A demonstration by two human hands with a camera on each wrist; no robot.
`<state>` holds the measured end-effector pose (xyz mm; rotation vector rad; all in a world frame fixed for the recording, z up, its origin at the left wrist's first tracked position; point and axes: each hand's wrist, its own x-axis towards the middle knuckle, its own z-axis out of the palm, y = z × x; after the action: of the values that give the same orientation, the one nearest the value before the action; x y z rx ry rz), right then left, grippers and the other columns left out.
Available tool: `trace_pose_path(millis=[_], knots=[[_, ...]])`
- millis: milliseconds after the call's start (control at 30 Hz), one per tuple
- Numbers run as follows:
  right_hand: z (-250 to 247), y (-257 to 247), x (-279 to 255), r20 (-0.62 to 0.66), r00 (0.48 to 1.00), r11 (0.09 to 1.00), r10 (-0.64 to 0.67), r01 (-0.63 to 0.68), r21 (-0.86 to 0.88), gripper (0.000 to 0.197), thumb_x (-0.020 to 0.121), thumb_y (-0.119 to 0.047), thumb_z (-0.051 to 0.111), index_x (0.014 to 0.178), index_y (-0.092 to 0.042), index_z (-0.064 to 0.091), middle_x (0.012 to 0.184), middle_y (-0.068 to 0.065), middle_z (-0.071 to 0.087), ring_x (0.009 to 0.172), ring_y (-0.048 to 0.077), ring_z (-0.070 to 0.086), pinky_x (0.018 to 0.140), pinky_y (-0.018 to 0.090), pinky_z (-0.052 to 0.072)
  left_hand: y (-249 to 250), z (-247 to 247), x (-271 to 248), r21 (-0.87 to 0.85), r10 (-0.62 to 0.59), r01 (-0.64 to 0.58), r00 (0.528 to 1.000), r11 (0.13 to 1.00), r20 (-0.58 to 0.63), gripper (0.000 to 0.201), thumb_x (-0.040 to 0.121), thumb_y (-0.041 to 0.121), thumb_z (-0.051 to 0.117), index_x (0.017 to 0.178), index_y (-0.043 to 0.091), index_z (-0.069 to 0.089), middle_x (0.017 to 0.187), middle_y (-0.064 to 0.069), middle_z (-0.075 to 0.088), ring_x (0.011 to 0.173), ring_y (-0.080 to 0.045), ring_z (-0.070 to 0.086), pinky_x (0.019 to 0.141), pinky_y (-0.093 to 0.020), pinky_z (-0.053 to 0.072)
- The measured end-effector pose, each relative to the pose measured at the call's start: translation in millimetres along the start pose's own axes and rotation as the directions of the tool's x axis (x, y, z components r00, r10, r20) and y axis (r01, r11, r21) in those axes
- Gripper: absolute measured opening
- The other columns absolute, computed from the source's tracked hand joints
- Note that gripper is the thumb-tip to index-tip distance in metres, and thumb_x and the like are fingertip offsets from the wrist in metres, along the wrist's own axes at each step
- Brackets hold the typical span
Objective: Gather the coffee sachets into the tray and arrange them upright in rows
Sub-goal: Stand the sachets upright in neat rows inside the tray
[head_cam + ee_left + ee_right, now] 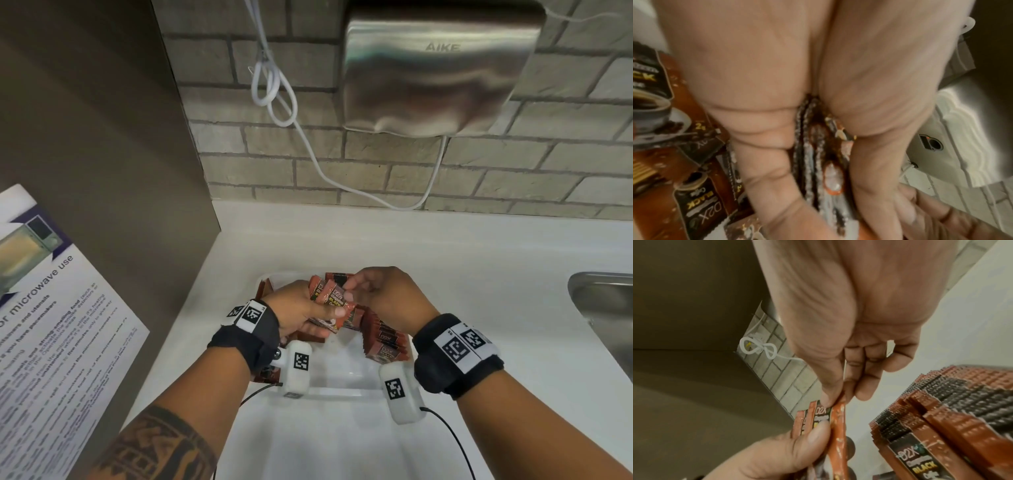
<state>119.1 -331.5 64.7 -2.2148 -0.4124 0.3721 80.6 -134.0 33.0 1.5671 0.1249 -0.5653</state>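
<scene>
Left hand (pixel 301 308) grips a bunch of glossy sachets (pixel 330 299); right hand (pixel 380 291) pinches one crimped edge above the clear tray (pixel 342 390).

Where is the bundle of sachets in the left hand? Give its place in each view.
Head: bundle of sachets, centre, above the tray.
Left wrist: its serrated edges, centre, between left hand fingers and palm.
Right wrist: bottom centre, right hand pinching one sachet.
Shared landmark: knotted white cable, head and right wrist only.
</scene>
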Motion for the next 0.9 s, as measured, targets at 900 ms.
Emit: trace_pose_path(millis=[900], knots=[[24.7,11.0,22.4,-0.042,0.987,0.815,0.157,-0.154,-0.559,0.018,0.084,-0.029,0.061,0.087,-0.026,0.078,0.109,-0.006,0.063,0.112,0.021,0.047,0.095,0.041,0.043,-1.6,31.1,32.5,0.826,-0.356,0.237,0.933,0.512,-0.047,0.028,0.094,0.038,0.065,0.097,0.011,0.071,0.078,0.002,0.068,0.056,-0.011,0.057,0.054,-0.021,0.046]])
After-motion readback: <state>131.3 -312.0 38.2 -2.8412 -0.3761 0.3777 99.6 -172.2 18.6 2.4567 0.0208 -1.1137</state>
